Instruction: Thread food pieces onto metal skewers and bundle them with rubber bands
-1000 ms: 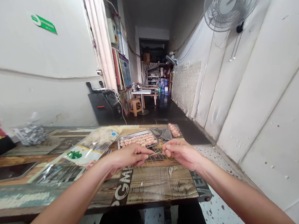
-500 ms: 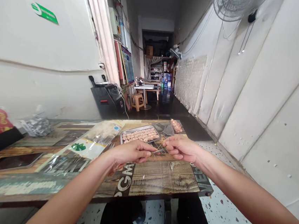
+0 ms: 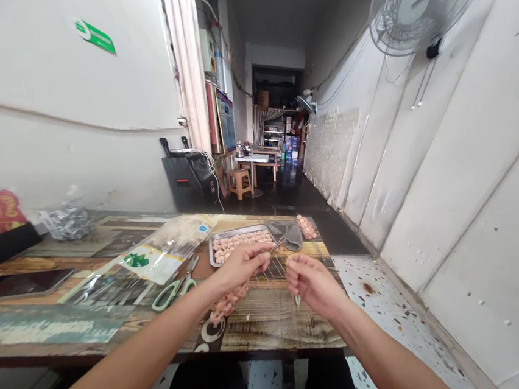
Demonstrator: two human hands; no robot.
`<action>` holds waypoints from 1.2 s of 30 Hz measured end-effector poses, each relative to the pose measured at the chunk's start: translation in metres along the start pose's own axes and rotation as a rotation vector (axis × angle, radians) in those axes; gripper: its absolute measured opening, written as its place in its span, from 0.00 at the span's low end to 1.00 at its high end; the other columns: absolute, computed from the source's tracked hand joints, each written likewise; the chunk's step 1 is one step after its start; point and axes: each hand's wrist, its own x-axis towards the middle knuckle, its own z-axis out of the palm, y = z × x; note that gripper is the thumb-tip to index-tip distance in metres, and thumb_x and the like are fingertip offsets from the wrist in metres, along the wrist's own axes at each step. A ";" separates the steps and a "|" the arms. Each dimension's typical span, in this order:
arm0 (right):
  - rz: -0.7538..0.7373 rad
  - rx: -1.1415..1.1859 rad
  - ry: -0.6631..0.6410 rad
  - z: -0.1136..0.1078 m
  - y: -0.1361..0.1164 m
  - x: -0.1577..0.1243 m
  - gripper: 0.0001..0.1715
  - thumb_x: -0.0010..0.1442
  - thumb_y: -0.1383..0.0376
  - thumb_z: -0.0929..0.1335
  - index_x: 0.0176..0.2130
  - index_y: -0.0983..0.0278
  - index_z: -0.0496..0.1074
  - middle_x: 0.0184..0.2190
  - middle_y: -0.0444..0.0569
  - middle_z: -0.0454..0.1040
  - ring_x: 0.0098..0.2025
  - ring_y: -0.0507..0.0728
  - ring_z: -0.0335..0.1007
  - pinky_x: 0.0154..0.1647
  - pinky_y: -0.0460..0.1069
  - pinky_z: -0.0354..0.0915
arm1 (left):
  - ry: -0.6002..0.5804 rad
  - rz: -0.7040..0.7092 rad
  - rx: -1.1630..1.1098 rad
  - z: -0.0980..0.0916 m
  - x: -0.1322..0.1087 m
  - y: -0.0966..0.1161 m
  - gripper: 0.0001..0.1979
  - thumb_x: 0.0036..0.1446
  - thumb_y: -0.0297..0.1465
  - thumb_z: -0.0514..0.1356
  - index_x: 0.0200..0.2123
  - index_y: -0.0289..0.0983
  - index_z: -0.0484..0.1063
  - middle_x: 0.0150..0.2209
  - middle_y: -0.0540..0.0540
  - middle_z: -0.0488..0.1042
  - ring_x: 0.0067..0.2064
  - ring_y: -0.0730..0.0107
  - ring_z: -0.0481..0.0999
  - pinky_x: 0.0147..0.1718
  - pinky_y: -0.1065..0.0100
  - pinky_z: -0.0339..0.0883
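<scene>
- Location type: apparently a small eatery, long and narrow.
- Seating area: white-topped table (image 3: pixel 254 158) and plastic stool (image 3: pixel 241 183) beyond the worktable (image 3: pixel 270 313).
- Storage: boxes (image 3: pixel 292 150) stacked at the far end.
- Food preparation: metal tray (image 3: pixel 211 254) of raw meat pieces (image 3: pixel 242 240) on the worktable.
- Ventilation: wall-mounted fan (image 3: pixel 412 16).

Plank-print table (image 3: pixel 275 321) under the fingers (image 3: pixel 298 268). Left of the fingers: white wall (image 3: pixel 59 77), green sticker (image 3: pixel 95 37) on it, pale pink curtain (image 3: pixel 188 47) at its edge. Right of the fingers: off-white panelled wall (image 3: pixel 454 176), fan (image 3: pixel 413 19) up high. Speckled pale floor (image 3: pixel 394 320) right of and below; dark shiny floor (image 3: pixel 282 190) beyond. Far past the fingers: brown stool (image 3: pixel 241 182), white-topped stand (image 3: pixel 254 158), blue boxes (image 3: pixel 293 152). Bright near, dim at the back.
</scene>
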 end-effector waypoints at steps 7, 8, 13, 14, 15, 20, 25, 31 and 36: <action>0.316 0.297 -0.032 -0.033 -0.024 0.026 0.07 0.49 0.71 0.68 0.28 0.68 0.63 0.17 0.36 0.54 0.17 0.43 0.44 0.14 0.39 0.41 | -0.041 0.095 0.186 0.017 -0.004 0.028 0.15 0.55 0.38 0.54 0.30 0.32 0.73 0.18 0.53 0.63 0.22 0.79 0.58 0.22 0.74 0.53; 0.322 0.219 -0.024 -0.032 -0.029 0.028 0.07 0.48 0.71 0.68 0.26 0.68 0.63 0.16 0.36 0.54 0.16 0.43 0.43 0.14 0.39 0.39 | -0.055 0.108 0.247 0.019 -0.004 0.032 0.15 0.55 0.37 0.54 0.25 0.33 0.72 0.18 0.53 0.64 0.22 0.78 0.59 0.23 0.74 0.54; 0.227 -0.469 0.115 -0.018 -0.062 0.032 0.10 0.47 0.70 0.67 0.19 0.66 0.61 0.12 0.37 0.54 0.14 0.44 0.44 0.14 0.41 0.39 | -0.096 0.114 0.475 0.024 -0.001 0.035 0.15 0.56 0.36 0.53 0.28 0.34 0.76 0.17 0.53 0.65 0.22 0.76 0.62 0.24 0.74 0.56; 0.161 -0.659 0.169 -0.015 -0.067 0.031 0.08 0.47 0.70 0.67 0.19 0.66 0.63 0.12 0.37 0.56 0.14 0.45 0.47 0.15 0.42 0.42 | -0.094 0.128 0.519 0.024 0.000 0.034 0.14 0.56 0.36 0.53 0.30 0.35 0.76 0.17 0.53 0.66 0.22 0.76 0.62 0.25 0.74 0.56; 0.069 -0.857 0.222 -0.013 -0.071 0.029 0.06 0.46 0.70 0.67 0.20 0.66 0.66 0.12 0.39 0.59 0.15 0.46 0.51 0.16 0.43 0.46 | -0.089 0.144 0.560 0.025 0.002 0.034 0.14 0.56 0.35 0.53 0.31 0.35 0.77 0.17 0.53 0.67 0.22 0.75 0.63 0.25 0.74 0.57; -0.329 -1.513 0.321 -0.011 -0.071 0.015 0.08 0.49 0.69 0.65 0.24 0.65 0.74 0.21 0.45 0.73 0.25 0.51 0.65 0.28 0.45 0.56 | -0.081 0.204 0.639 0.030 0.008 0.032 0.14 0.57 0.34 0.53 0.37 0.38 0.78 0.18 0.52 0.70 0.23 0.73 0.67 0.27 0.73 0.59; -0.436 -1.676 0.401 -0.008 -0.061 -0.003 0.13 0.55 0.67 0.61 0.25 0.63 0.73 0.20 0.46 0.73 0.23 0.51 0.64 0.26 0.45 0.54 | -0.046 0.200 0.612 0.031 0.012 0.032 0.14 0.56 0.33 0.53 0.35 0.36 0.78 0.18 0.52 0.71 0.25 0.72 0.69 0.29 0.73 0.61; -0.630 -1.525 0.401 0.010 -0.006 -0.009 0.15 0.58 0.68 0.58 0.36 0.66 0.73 0.32 0.53 0.75 0.33 0.56 0.69 0.36 0.49 0.62 | -0.063 0.221 0.506 0.032 0.016 0.027 0.15 0.53 0.27 0.51 0.35 0.38 0.78 0.29 0.50 0.77 0.36 0.67 0.74 0.39 0.69 0.64; -0.795 -1.382 0.289 -0.010 0.061 -0.012 0.31 0.53 0.76 0.56 0.57 0.71 0.57 0.53 0.61 0.66 0.55 0.60 0.60 0.53 0.58 0.60 | -0.016 0.142 0.371 0.016 0.013 0.026 0.18 0.55 0.34 0.52 0.47 0.35 0.72 0.34 0.46 0.76 0.33 0.68 0.72 0.34 0.68 0.65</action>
